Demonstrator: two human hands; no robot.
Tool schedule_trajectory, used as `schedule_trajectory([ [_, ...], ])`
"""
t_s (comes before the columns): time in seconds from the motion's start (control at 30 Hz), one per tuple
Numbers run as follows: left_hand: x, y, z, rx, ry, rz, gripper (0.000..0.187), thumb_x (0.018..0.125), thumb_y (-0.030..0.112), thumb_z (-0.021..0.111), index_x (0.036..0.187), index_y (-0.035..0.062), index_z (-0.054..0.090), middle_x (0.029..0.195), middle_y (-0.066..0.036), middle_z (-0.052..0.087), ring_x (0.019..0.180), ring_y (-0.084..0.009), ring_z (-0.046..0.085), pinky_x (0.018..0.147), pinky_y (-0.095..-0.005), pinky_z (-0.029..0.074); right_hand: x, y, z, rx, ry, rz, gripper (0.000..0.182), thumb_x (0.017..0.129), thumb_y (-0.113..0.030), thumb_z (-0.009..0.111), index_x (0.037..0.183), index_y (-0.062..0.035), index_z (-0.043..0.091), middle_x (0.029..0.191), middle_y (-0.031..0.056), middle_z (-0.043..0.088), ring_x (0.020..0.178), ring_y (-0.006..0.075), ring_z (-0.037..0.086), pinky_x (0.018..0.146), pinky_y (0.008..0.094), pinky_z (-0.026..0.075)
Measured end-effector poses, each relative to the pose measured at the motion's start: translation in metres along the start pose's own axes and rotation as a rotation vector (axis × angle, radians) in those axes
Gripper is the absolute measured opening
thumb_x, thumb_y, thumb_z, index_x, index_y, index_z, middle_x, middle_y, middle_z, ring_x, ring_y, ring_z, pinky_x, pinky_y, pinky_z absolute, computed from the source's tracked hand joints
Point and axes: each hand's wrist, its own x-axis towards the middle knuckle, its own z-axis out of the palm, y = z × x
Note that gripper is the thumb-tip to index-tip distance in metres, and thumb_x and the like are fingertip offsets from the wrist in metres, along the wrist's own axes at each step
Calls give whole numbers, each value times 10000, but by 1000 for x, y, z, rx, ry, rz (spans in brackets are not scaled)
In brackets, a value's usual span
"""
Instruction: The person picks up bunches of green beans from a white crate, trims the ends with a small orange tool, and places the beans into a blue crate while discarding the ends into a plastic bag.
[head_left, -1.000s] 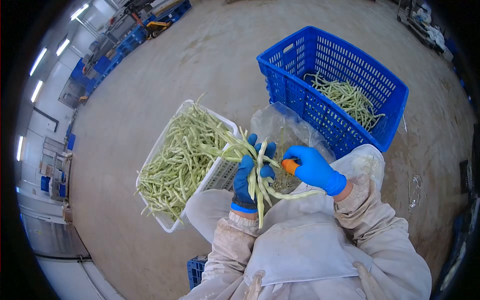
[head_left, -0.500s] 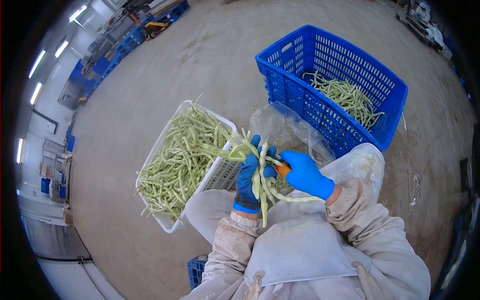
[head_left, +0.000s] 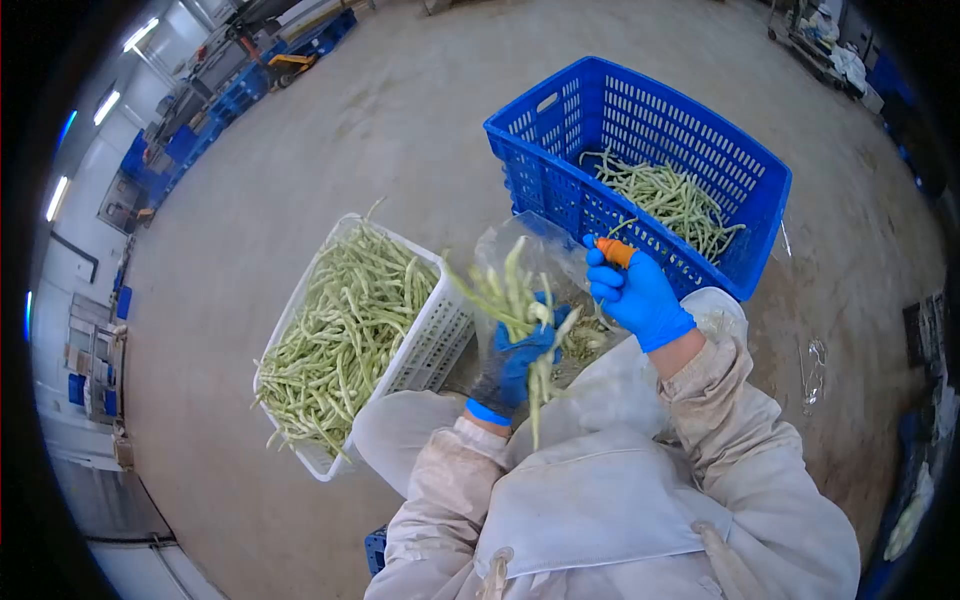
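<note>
Right hand (head_left: 638, 292) lifted clear toward blue crate (head_left: 540, 130) rim, fingers pinching orange tool (head_left: 615, 251), left hand (head_left: 515, 365) gripping beans (head_left: 510, 300).

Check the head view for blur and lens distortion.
Head view: strong fisheye, dark corners, floor curving. Motion blur smears the bean bundle in the left hand; the right hand, blue crate and white basket stay sharp. Even lighting.

- I count two crates: one white crate (head_left: 425, 345) and one blue crate (head_left: 560, 170), each holding beans.
- I see two gloved hands: left hand (head_left: 515, 365), right hand (head_left: 635, 290).
- One clear plastic bag (head_left: 500, 245).
- One orange fingertip tool (head_left: 615, 251).
</note>
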Motion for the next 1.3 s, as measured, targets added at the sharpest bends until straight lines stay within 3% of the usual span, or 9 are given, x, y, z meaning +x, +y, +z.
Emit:
schedule_trajectory([
  [0.33,2,-21,4,-926,-300,-108,514,916,210,522,1377,85,333,1293,-163,450,871,-168,542,653,-263,474,22,2,78,419,-245,-23,95,916,-115,502,945,-25,517,768,28,543,487,64,352,422,209,256],
  [0.43,0,-17,11,-961,-407,-81,506,918,213,517,1376,90,341,1282,-145,465,837,-165,532,648,-261,470,43,-3,81,474,-269,-114,95,917,-119,501,919,-26,522,759,26,546,486,64,355,425,212,257],
  [0.6,-5,-4,28,-618,-199,-4,549,897,262,559,1367,70,349,1155,-71,536,785,-136,534,625,-250,469,59,-1,83,463,-203,-236,89,911,-124,510,898,-37,521,750,21,546,474,65,349,421,214,251],
  [0.77,-6,11,28,-486,-153,54,567,889,253,570,1377,90,331,1101,-99,560,766,-114,540,624,-237,469,59,-20,71,163,-125,-484,177,914,-122,520,1056,-18,533,772,39,546,480,72,343,410,217,239],
  [0.87,-8,11,46,-313,-175,3,569,850,187,626,1343,57,372,954,5,541,759,-102,546,618,-232,462,56,-19,78,35,-51,-630,118,884,-120,561,957,-30,584,694,19,542,447,67,371,399,214,278],
  [1.03,-2,16,51,-126,-139,38,548,838,150,626,1331,84,398,891,0,543,695,-82,520,587,-230,455,47,-24,88,-122,71,-838,152,891,-113,550,987,-2,589,738,35,568,455,69,388,423,206,299],
  [1.17,-3,39,37,-64,-75,37,618,801,210,658,1335,55,389,932,0,518,756,-86,523,591,-201,448,37,-47,64,-517,-48,-652,134,874,-117,567,956,-20,609,757,26,574,499,68,430,450,206,336],
  [1.23,-4,48,23,50,-80,9,610,796,185,651,1331,44,392,958,-8,529,767,-87,526,593,-202,449,13,-58,60,-1197,-126,-464,152,854,-120,587,977,-34,611,787,21,585,598,62,490,510,207,386],
  [1.3,-4,54,13,65,-96,-14,600,789,159,646,1323,40,401,963,-13,531,782,-90,529,600,-207,456,-4,-59,59,-1355,-210,-364,143,853,-119,564,947,-21,606,783,33,597,692,100,545,621,255,457],
])
